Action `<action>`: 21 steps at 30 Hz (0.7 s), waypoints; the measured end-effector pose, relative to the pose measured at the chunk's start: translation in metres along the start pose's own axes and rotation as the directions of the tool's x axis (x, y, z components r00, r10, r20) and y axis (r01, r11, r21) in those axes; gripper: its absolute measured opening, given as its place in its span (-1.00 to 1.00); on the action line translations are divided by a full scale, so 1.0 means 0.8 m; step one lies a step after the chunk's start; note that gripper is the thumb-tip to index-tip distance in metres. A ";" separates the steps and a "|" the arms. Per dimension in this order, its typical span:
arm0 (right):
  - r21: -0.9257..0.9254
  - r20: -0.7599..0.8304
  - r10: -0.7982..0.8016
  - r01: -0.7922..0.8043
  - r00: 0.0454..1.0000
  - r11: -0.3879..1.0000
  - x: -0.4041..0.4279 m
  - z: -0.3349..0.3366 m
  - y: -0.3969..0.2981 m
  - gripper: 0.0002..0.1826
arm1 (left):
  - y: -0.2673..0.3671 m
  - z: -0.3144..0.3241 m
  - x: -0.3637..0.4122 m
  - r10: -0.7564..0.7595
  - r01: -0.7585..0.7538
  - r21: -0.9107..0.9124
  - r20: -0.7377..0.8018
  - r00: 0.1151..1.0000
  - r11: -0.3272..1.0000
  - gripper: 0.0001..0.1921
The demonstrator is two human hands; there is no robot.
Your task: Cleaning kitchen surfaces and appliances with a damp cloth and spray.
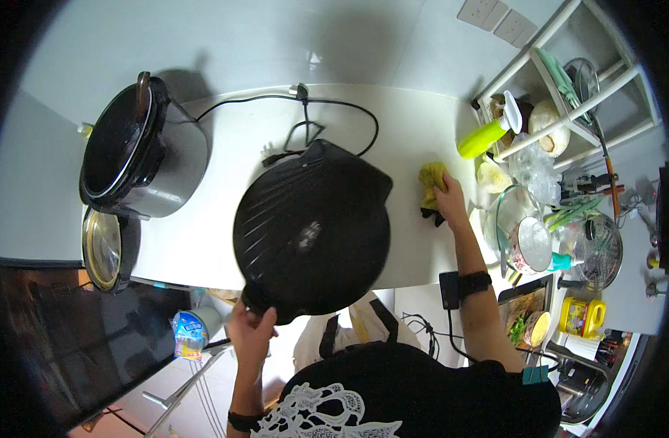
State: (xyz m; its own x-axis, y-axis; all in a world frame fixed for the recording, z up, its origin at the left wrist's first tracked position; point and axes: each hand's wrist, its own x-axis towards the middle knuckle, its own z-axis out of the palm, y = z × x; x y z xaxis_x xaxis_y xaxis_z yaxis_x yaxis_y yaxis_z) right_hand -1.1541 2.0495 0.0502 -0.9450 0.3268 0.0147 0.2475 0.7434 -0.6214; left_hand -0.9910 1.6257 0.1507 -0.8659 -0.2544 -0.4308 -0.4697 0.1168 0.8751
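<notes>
My left hand (253, 331) grips the small edge handle of a round black grill pan (345, 235). The pan has ridges along one side, a pointed corner at its far edge and a pale worn patch near its middle. It reaches out over the near edge of the white countertop (175, 249). Whether it rests there or is lifted, I cannot tell. To the right of the pan, my right hand (450, 202) holds a crumpled yellow-green cloth (433, 176) against the countertop. Something black shows under the cloth's near end.
A large electric cooker pot (175, 164) stands open at left, its glass lid (103, 249) beside it. A black power cord (340, 102) loops behind the pan. At right are a green spray bottle (482, 139), a white rack (572, 117) and a glass bowl (504, 211).
</notes>
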 end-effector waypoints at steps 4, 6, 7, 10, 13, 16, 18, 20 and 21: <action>0.318 -0.018 0.078 -0.068 0.997 0.946 -0.029 -0.028 0.008 -0.53 | -0.003 0.039 0.013 0.052 -0.034 -0.133 0.135 0.990 0.991 -0.35; 0.350 -0.037 0.090 -0.071 0.995 0.934 -0.041 -0.047 0.011 -0.54 | 0.009 0.065 0.020 0.044 -0.033 -0.046 0.269 0.962 0.998 -0.11; 0.393 -0.050 0.110 -0.081 0.993 0.916 -0.047 -0.054 0.003 -0.55 | 0.017 0.077 0.023 0.043 -0.030 -0.052 0.263 0.964 0.998 -0.11; 0.402 -0.053 0.129 -0.097 0.990 0.910 -0.062 -0.079 -0.004 -0.55 | 0.040 0.123 0.033 0.197 -0.183 -0.073 0.393 0.898 0.980 0.00; 0.427 -0.063 0.127 -0.088 0.990 0.900 -0.079 -0.088 -0.019 -0.53 | 0.056 0.160 0.039 0.256 -0.263 -0.060 0.503 0.825 0.963 0.00; 0.447 -0.144 0.090 -0.017 0.985 0.894 -0.089 -0.089 -0.016 -0.55 | 0.068 0.194 0.046 0.202 -0.270 -0.017 0.711 0.673 0.963 -0.09; 0.355 -0.197 0.000 0.071 0.980 0.932 -0.088 -0.090 -0.024 -0.55 | 0.083 0.222 0.047 0.161 -0.299 0.048 0.756 0.635 0.953 -0.12; 0.253 -0.238 -0.094 0.155 0.967 0.955 -0.084 -0.091 -0.036 -0.55 | 0.093 0.251 0.047 0.103 -0.362 0.131 0.822 0.560 0.923 -0.17; 0.206 -0.255 -0.141 0.196 0.957 0.959 -0.081 -0.094 -0.041 -0.55 | 0.098 0.259 0.047 0.103 -0.362 0.129 0.823 0.558 0.923 -0.17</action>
State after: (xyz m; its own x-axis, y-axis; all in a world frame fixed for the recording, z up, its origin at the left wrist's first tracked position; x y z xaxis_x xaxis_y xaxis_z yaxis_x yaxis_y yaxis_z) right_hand -1.0854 2.0474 0.1285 -0.8845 0.3564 0.3012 0.0076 0.6564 -0.7544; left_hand -1.0962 1.8245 0.1574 -0.6735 0.6607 -0.3314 -0.1421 0.3243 0.9352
